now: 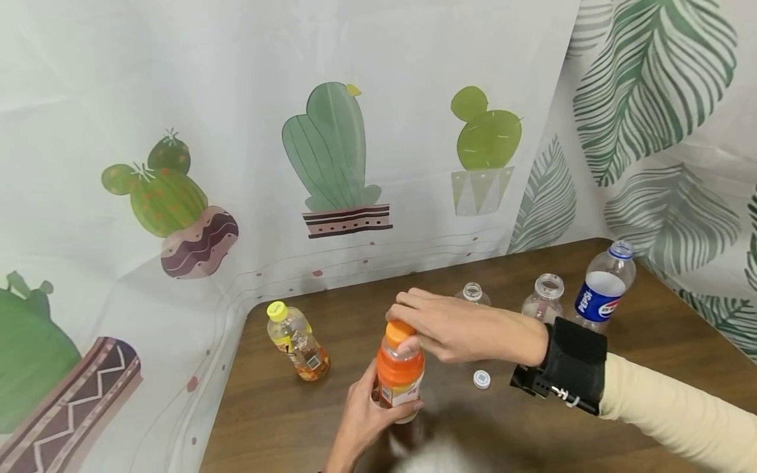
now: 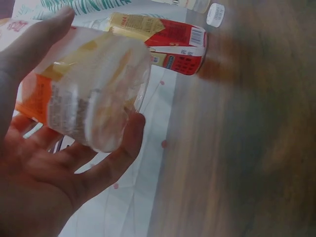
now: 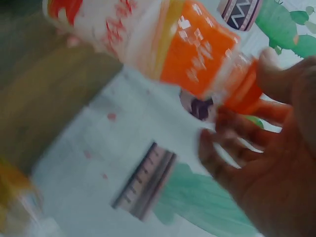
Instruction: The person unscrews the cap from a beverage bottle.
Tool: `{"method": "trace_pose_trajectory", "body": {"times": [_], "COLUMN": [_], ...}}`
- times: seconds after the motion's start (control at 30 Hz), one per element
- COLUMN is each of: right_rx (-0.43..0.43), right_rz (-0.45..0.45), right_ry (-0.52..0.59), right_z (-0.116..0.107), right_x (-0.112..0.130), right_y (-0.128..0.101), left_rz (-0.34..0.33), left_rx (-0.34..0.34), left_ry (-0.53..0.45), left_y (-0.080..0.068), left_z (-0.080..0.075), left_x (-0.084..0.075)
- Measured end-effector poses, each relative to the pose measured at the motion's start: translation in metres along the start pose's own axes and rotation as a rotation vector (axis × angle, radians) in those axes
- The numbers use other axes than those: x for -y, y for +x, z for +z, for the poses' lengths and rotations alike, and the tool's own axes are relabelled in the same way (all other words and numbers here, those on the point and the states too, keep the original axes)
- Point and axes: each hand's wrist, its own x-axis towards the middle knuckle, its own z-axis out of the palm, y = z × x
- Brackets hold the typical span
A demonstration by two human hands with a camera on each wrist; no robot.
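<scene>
One orange drink bottle (image 1: 401, 374) is held to the right of the yellow-capped bottle (image 1: 300, 345). Its body is clasped by the left hand (image 1: 368, 408), thumb (image 1: 405, 412) laid across its front; its orange cap (image 1: 399, 332) is gripped from above by the right hand (image 1: 447, 325), whose forearm (image 1: 517, 337) is stretched toward the yellow-capped bottle.

I read an orange cap (image 1: 401, 330) on the held bottle (image 1: 399, 374); its label (image 3: 195, 52) runs orange, yellow, then white with red lettering. I log one yellow cap (image 1: 276, 311), a blue Pepsi label (image 1: 598, 301) lettered white, a cream sleeve (image 1: 668, 399), a black wristband (image 1: 578, 355), a brown wood-grained tabletop (image 1: 254, 410), and a white backdrop (image 1: 414, 39) printed with green cacti (image 1: 334, 148) and striped leaves (image 1: 650, 85).
</scene>
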Motion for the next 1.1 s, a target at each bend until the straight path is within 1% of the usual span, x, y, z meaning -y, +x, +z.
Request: {"method": "trace_pose_trajectory", "body": {"times": [0.07, 0.1, 0.17, 0.3, 0.33, 0.4, 0.5, 0.57, 0.67, 0.8, 0.9, 1.1], "right_rx": [0.037, 0.042, 0.018, -0.066, -0.069, -0.054, -0.054, -0.093, -0.157, -0.191, -0.200, -0.206], "right_rz": [0.079, 0.118, 0.197, 0.344, 0.383, 0.425, 0.443, 0.444, 0.472, 0.501, 0.492, 0.429], "right_ry": [-0.038, -0.057, -0.112, -0.155, -0.152, -0.145, -0.147, -0.160, -0.163, -0.145, -0.141, -0.160], "right_z": [-0.007, -0.012, -0.022, -0.033, -0.034, -0.031, -0.021, -0.014, -0.003, 0.006, 0.009, 0.007], "right_x": [0.003, 0.005, 0.011, 0.023, 0.026, 0.031, 0.034, 0.035, 0.035, 0.033, 0.032, 0.031], "right_y": [0.001, 0.002, 0.005, 0.014, 0.016, 0.019, 0.022, 0.022, 0.023, 0.024, 0.025, 0.026], "left_rz": [-0.014, -0.018, -0.012, -0.013, -0.016, -0.028, -0.035, -0.035, -0.034, -0.036, -0.034, -0.027], "left_rx": [-0.011, -0.019, -0.033, -0.066, -0.072, -0.084, -0.099, -0.110, -0.114, -0.113, -0.118, -0.125], "left_ry": [0.003, 0.005, 0.005, 0.000, 0.001, 0.007, 0.029, 0.057, 0.094, 0.109, 0.094, 0.071], "left_y": [0.000, 0.000, 0.001, 0.003, 0.003, 0.004, 0.004, 0.004, 0.003, 0.002, 0.002, 0.003], "left_z": [0.000, 0.000, 0.000, -0.001, -0.001, -0.003, -0.004, -0.004, -0.002, -0.001, -0.001, -0.004], "left_x": [0.000, 0.000, 0.000, -0.003, -0.003, -0.005, -0.006, -0.007, -0.006, -0.003, -0.003, -0.005]}}
